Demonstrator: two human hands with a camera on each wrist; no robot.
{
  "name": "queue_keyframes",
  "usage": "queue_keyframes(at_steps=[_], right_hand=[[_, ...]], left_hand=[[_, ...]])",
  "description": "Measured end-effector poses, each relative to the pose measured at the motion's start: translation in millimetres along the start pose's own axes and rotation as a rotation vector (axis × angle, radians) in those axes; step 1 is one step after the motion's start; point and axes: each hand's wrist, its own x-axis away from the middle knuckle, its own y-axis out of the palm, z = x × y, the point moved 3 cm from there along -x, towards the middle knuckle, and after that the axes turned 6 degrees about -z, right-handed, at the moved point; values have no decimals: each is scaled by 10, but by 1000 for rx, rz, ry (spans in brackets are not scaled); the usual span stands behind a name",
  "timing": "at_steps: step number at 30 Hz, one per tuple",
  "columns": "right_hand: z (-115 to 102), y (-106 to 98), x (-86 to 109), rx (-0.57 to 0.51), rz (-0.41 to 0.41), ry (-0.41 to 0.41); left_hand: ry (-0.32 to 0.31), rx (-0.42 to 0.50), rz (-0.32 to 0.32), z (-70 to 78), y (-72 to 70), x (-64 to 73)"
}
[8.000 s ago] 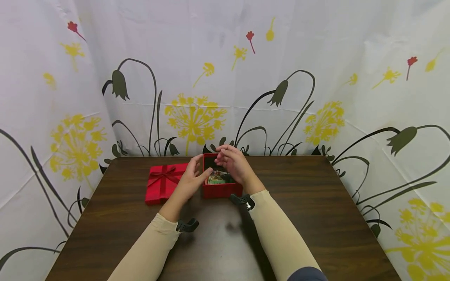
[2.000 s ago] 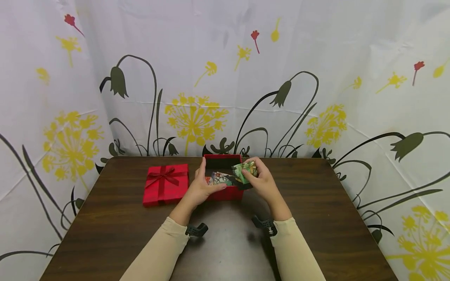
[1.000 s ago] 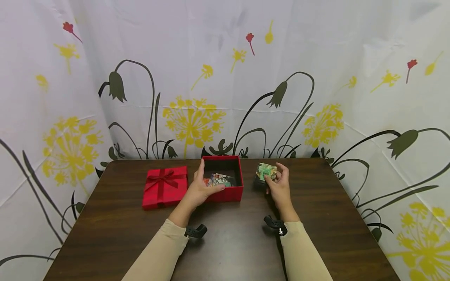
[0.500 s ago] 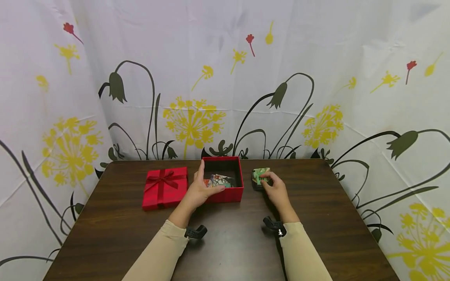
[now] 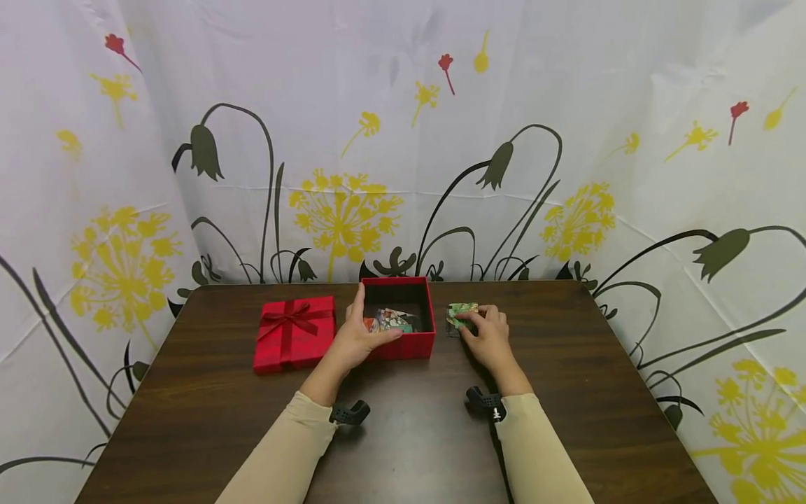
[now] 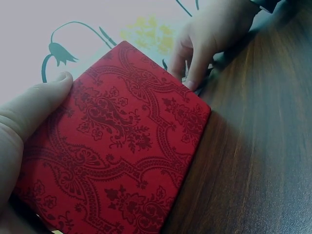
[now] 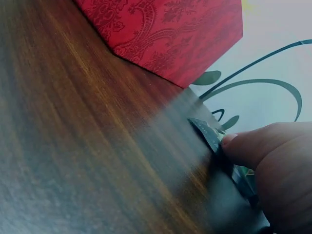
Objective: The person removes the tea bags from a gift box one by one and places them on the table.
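Note:
A red gift box (image 5: pixel 403 346), patterned and lidless, stands near the far edge of the table. My left hand (image 5: pixel 350 343) grips its near left corner, thumb along the front rim and fingers at the left side. Inside lie colourful printed cards (image 5: pixel 390 320). To the right of the box, my right hand (image 5: pixel 491 339) pinches a small stack of green printed cards (image 5: pixel 455 318) on the table, thumb at its near side and fingers over the top. In the right wrist view the dark edge of these cards (image 7: pixel 207 132) shows beside my thumb (image 7: pixel 253 146).
The red box lid (image 5: pixel 296 334) with a dark red bow lies left of the box. Brown wooden table (image 5: pixel 403 434) surface spreads in front of both hands. Behind the table hangs a white curtain (image 5: pixel 403 140) with a flower print.
My right hand has taken the green cards out of the box, brought them right and lowered them to the table. Lately it has slid slightly left. My left hand stays at the box.

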Motion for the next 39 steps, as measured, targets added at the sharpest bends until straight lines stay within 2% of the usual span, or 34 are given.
queue_keyframes(at_steps=[4, 11, 15, 21, 39], right_hand=[[9, 3, -4, 26, -23, 19], [26, 16, -21, 68, -27, -28], [24, 16, -32, 38, -29, -54], [32, 21, -34, -16, -66, -49], [51, 20, -47, -16, -97, -58]], left_hand=[[5, 2, 2, 1, -7, 1], [8, 4, 0, 22, -6, 10], [7, 4, 0, 33, -7, 10], [3, -2, -1, 19, -6, 1], [12, -1, 4, 28, 1, 14]])
